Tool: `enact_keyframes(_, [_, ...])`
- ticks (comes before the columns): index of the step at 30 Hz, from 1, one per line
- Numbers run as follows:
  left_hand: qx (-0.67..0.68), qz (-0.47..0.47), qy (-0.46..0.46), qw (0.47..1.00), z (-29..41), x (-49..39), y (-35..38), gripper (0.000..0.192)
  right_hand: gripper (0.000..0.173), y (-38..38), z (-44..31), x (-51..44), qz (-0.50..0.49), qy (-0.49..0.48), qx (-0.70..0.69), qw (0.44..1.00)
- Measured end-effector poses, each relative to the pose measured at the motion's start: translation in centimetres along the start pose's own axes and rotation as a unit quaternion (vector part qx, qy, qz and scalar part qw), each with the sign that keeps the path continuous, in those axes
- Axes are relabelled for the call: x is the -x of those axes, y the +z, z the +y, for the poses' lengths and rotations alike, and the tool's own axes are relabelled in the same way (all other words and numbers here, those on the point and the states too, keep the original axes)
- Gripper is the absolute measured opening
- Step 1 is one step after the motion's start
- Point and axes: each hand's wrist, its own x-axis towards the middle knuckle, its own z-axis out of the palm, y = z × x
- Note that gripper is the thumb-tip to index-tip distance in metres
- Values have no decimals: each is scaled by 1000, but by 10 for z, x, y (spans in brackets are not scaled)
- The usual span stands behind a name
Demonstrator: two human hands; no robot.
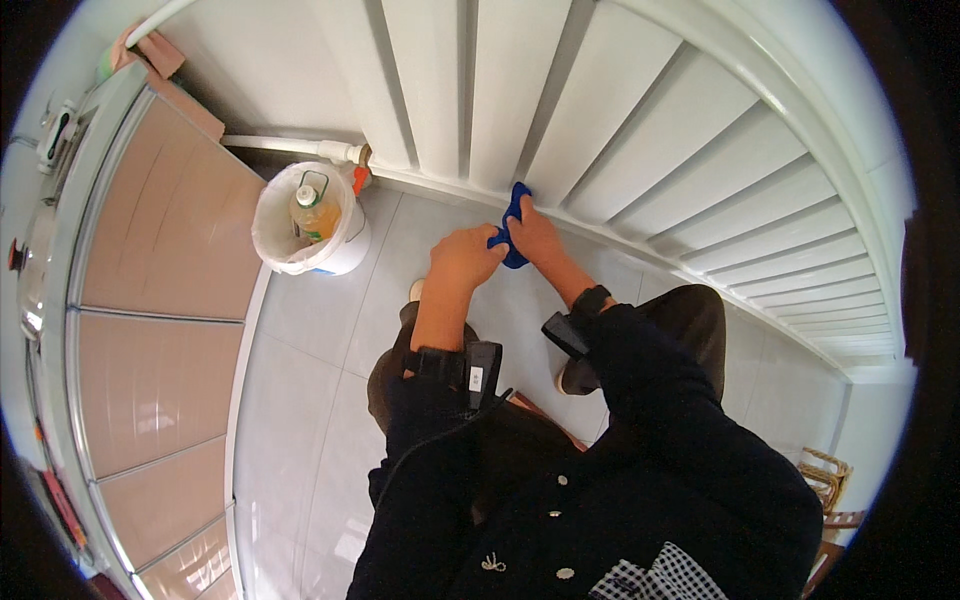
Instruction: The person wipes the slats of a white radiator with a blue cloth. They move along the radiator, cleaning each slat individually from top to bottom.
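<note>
A blue cloth (515, 253) is bunched between my two hands, low in front of a white column radiator (517, 97). My right hand (534, 231) grips the cloth's upper part, close to the radiator's bottom rail (551, 212). Lower on the cloth, my left hand (466, 255) pinches it between thumb and fingers. Part of the cloth is hidden by the fingers. I cannot tell whether its upper tip touches the radiator.
Left of my hands stands a white lined bucket (352, 251) with a plastic bottle (315, 217) of yellowish liquid inside. A valve with a red handle (360, 178) joins the white pipe (292, 146). Pinkish cabinets (161, 375) line the left. Grey tiles (300, 390) cover the floor; a wicker basket (825, 480) is at right.
</note>
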Motion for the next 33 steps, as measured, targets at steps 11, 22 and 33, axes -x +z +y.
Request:
enact_keyframes(11, [15,10,28,999,14,6,-5,33,63,35,-20,-56,35,125,-54,990])
enact_keyframes(22, [16,33,60,998,13,1,-16,35,64,38,-14,-54,50,96,-68,992])
enact_keyframes(33, [22,44,10,999,5,10,-24,42,76,63,-3,-38,42,125,-116,984])
